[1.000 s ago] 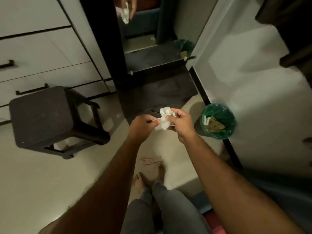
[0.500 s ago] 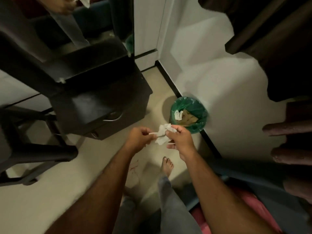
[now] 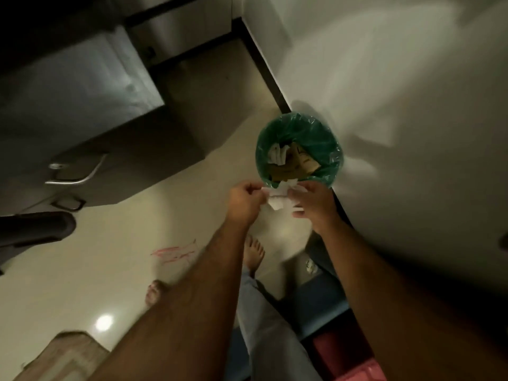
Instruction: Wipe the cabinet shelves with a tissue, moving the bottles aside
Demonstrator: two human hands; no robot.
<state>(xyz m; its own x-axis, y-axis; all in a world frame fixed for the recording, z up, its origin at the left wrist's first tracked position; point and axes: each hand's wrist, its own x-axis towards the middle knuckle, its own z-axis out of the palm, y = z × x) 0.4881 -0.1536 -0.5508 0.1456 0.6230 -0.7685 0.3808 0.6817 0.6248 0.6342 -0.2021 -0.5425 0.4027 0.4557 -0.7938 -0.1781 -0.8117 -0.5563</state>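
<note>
Head view looks steeply down at both forearms, which reach forward over a pale floor [image 3: 82,270]. Between the hands is the tissue [image 3: 277,198], a small white crumpled wad with torn, folded edges and one corner hanging downward; motion blur softens its outline. The left hand [image 3: 246,200] has its fingers curled in and pinches the tissue's left end, while the right hand [image 3: 313,203] grips the right end with thumb and curled fingers, so the wad is stretched between the two, touching both. One pale strip of it seems to trail under the right hand's fingers, though blur makes that uncertain.

The tissue is held in the air just at the near rim of a round bin [image 3: 334,149] lined with a green bag, which stands on the floor against a white wall [image 3: 398,105]. Inside the bin lie white crumpled paper and brown card scraps.

To the upper left stands a dark cabinet [image 3: 82,105], its low front carrying a curved metal handle [image 3: 79,176]. Red scribble marks [image 3: 176,253] show on the floor near the left forearm. Two bare feet and grey trouser legs appear below the arms. A dark rounded object sits at the left edge; I cannot tell what it is.
</note>
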